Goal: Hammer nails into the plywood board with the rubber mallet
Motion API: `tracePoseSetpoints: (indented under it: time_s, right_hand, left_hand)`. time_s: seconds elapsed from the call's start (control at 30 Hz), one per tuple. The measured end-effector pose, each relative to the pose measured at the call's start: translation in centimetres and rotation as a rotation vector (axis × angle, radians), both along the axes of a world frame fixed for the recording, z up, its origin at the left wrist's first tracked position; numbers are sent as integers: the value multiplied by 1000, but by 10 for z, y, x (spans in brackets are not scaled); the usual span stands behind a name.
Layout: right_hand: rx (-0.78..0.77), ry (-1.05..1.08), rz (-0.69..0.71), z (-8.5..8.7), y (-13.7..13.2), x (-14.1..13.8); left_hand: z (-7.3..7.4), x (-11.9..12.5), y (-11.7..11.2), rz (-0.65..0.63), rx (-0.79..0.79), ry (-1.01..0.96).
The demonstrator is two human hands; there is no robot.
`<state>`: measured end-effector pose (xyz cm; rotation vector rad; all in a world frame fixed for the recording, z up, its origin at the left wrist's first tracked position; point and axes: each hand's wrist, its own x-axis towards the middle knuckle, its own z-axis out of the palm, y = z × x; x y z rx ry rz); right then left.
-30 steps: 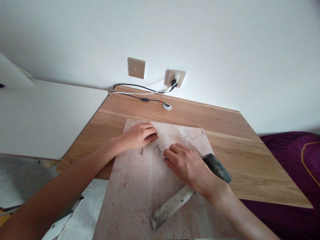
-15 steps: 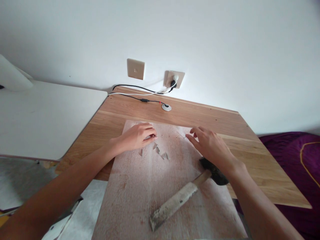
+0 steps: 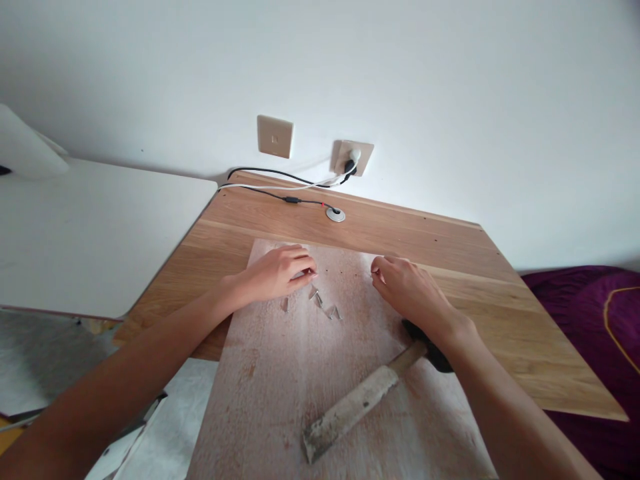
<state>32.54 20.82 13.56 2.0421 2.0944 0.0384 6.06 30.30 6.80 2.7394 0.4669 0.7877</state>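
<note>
A pale plywood board (image 3: 310, 373) lies on a wooden desk (image 3: 450, 253). My left hand (image 3: 277, 272) rests on the board's far left part, its fingers curled together with their tips down on the wood. Several small nails (image 3: 323, 303) lie just to the right of it. My right hand (image 3: 407, 290) is at the board's far right part, fingers pinched together at their tips on something too small to make out. A hammer (image 3: 370, 393) with a worn pale handle and dark head lies on the board below my right wrist.
A white tabletop (image 3: 90, 233) adjoins the desk on the left. Black and white cables (image 3: 285, 190) run from a wall socket (image 3: 353, 157) to a round grommet (image 3: 335, 214). A purple cloth (image 3: 590, 313) lies to the right.
My right hand left the nails beside the hammer, moved to the board's far right part and closed its fingers into a pinch there. My left hand stayed in place.
</note>
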Motion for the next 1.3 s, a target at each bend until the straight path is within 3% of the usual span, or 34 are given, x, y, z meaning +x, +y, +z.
tracePoseSetpoints:
  time_s: [0.3, 0.47, 0.67, 0.8, 0.93, 1.1, 1.2, 1.3]
  right_hand:
    - [89, 77, 50, -7, -4, 6]
    - [157, 321, 144, -7, -8, 10]
    - [-131, 559, 381, -5, -23, -6]
    - [-135, 546, 419, -8, -28, -12]
    - [-29, 525, 332, -8, -24, 4]
    - [183, 307, 39, -15, -14, 42]
    - [156, 249, -66, -20, -11, 54]
    - [93, 196, -66, -21, -10, 53]
  left_hand:
    - [-3, 0, 1, -1, -14, -3]
    - [-3, 0, 1, 1, -10, 6]
    - [-4, 1, 1, 10, -5, 12]
    - [-3, 1, 0, 15, -7, 11]
    - [-3, 1, 1, 4, -16, 5]
    - [-3, 0, 1, -2, -21, 2]
    - [-2, 0, 1, -4, -26, 4]
    - [-2, 0, 1, -6, -31, 7]
